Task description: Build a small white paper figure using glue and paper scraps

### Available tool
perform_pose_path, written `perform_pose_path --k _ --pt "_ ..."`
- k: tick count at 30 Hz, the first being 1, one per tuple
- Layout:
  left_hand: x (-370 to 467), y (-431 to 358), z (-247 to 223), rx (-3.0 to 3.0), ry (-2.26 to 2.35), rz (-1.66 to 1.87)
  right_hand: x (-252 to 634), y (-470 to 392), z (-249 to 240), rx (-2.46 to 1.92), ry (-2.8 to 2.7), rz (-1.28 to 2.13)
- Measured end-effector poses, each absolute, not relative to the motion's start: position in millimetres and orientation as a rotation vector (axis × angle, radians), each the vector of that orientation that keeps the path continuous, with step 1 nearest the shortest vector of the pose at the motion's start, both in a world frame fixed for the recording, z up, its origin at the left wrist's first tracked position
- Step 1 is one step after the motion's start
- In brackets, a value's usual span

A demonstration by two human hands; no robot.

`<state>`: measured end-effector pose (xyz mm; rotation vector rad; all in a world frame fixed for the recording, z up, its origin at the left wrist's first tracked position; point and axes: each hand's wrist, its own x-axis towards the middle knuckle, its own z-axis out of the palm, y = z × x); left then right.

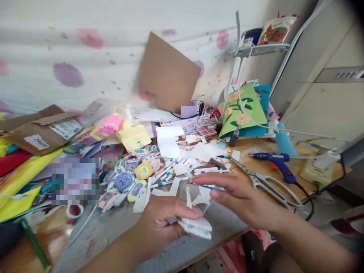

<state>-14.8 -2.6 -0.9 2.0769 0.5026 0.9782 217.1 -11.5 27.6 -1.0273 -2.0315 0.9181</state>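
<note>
My left hand (pixel 170 216) pinches a small stack of white paper pieces (pixel 196 226) between thumb and fingers, above the front of the grey table surface (pixel 159 254). To its right, my right hand (pixel 236 195) has its fingers stretched out over the papers, with a thin blue stick (pixel 211 187) between thumb and fingers. White paper scraps (pixel 167 189) and several markers (pixel 167 175) lie just beyond both hands. A pile of cut-out coloured paper shapes (pixel 124 181) sits to the left of them.
Large scissors (pixel 267 182) and a blue glue gun (pixel 277 161) lie at the right, near a power strip (pixel 317 170). A cardboard box (pixel 42 131) stands at the left. Green and teal papers (pixel 244 110) lean under a white shelf (pixel 260 49). The table's front edge (pixel 216 246) runs below my hands.
</note>
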Motion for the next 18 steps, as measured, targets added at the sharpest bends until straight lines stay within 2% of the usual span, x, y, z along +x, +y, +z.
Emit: perform_pose_path --k 2,5,14,18 --pt "-15 -3 0 2.066 0.500 0.876 197 -10 32 -0.832 -2.015 1.137" --pt "-16 -2 1 2.025 0.522 0.781 188 -3 34 -0.779 -2.051 1.309" --pt "-17 1 -2 1.922 0.508 0.627 186 -2 31 -1.149 -2.035 1.344" --pt "-16 2 2 1.919 0.536 0.603 193 -12 41 -1.139 -1.846 1.469"
